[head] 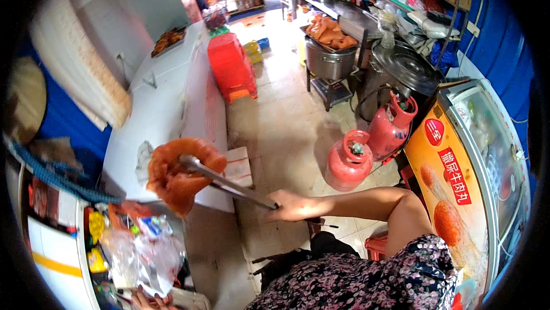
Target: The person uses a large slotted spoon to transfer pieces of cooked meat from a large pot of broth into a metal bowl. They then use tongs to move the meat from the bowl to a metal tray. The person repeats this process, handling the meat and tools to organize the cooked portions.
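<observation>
My right hand (292,206) grips a pair of metal tongs (240,187) and reaches across to the left. A glossy orange-brown piece of meat or skin (184,170) hangs in the tips of the tongs, above the near end of a white chest freezer (150,95). Low at the left rim, my left hand (148,300) shows only its fingers. They are beside a clear plastic bag (142,254) and a pale tray or lid (193,300); whether they hold something is hidden by the picture's edge.
Two red gas cylinders (350,164) stand on the tiled floor (275,138). A large metal pot (330,61) bears a tray of orange-brown pieces (331,33). A glass-topped display freezer (455,172) is at right. Stacked red stools (230,65) stand beside the white freezer, which carries another food tray (169,43).
</observation>
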`<state>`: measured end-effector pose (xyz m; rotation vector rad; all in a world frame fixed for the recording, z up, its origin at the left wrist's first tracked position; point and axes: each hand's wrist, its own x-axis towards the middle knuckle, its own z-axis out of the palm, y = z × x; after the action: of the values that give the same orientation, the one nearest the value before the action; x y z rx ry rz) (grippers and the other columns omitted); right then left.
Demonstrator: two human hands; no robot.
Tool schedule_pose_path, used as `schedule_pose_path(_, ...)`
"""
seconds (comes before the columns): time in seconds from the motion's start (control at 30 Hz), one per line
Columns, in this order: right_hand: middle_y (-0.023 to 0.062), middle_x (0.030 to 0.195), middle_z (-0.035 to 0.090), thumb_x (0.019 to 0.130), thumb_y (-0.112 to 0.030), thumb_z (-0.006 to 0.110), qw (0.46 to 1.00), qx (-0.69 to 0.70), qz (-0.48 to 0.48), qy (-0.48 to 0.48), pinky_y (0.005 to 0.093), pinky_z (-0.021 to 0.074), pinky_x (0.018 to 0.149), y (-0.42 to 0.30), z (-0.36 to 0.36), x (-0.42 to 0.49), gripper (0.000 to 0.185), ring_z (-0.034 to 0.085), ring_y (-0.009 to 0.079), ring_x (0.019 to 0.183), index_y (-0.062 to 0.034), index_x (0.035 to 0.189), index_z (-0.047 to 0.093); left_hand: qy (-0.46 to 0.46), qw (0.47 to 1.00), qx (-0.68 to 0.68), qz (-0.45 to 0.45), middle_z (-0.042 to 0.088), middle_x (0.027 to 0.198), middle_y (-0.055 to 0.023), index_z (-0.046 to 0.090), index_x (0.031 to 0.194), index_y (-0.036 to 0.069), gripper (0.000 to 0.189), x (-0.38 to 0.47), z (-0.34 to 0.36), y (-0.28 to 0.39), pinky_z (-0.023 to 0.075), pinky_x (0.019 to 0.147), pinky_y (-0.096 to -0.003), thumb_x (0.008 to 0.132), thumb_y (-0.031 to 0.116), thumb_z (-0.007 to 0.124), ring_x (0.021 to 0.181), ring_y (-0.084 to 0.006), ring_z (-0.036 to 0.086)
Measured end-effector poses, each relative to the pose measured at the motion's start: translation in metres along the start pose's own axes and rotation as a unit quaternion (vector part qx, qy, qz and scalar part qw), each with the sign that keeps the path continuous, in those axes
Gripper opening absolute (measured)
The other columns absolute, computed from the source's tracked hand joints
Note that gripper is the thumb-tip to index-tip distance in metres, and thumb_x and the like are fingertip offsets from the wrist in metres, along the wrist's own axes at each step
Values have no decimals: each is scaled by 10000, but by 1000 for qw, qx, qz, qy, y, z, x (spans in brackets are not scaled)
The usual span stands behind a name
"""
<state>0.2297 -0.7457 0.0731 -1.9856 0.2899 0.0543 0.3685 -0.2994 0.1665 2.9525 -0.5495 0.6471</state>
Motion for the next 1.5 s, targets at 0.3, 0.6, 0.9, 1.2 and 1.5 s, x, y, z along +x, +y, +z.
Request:
schedule_pose_path(0.3,19,564,474,796,-144,615,936,170,210,226,284,363,368,146,-221,18,135,470,114,430,-56,839,523,-115,974,-194,33,571,1147,-272,575,1139,-53,406,135,103,179,390,966,-452,754,47,658,1109,-415,505)
schedule_pose_path(0.6,54,536,506,787,-76,603,811,245,259,464,300,331,339,266,-396,98,128,448,136,388,-32,715,507,-106,972,-73,198,503,1168,-277,543,1218,-14,483,313,297,290,426,908,-479,776,159,631,1046,-439,522)
schedule_pose_path(0.9,75,542,459,778,-7,536,687,337,278,580,308,338,344,330,-569,200,138,406,138,373,-3,662,462,-119,919,-189,326,425,1262,-251,522,1171,-38,455,545,362,567,453,893,-448,723,-20,596,1073,-430,527)
schedule_pose_path(1.2,70,509,430,767,-2,545,565,426,226,669,319,358,351,388,-724,299,174,407,155,363,-7,618,455,-184,848,-253,428,409,1323,-275,518,1198,-2,450,673,373,833,448,915,-464,758,22,613,1138,-453,497)
schedule_pose_path(1.5,112,532,455,762,19,555,477,459,240,711,345,352,341,429,-818,357,162,414,181,360,17,654,434,-240,831,-200,460,411,1341,-291,514,1210,14,467,774,436,958,449,924,-465,760,43,635,1163,-442,494)
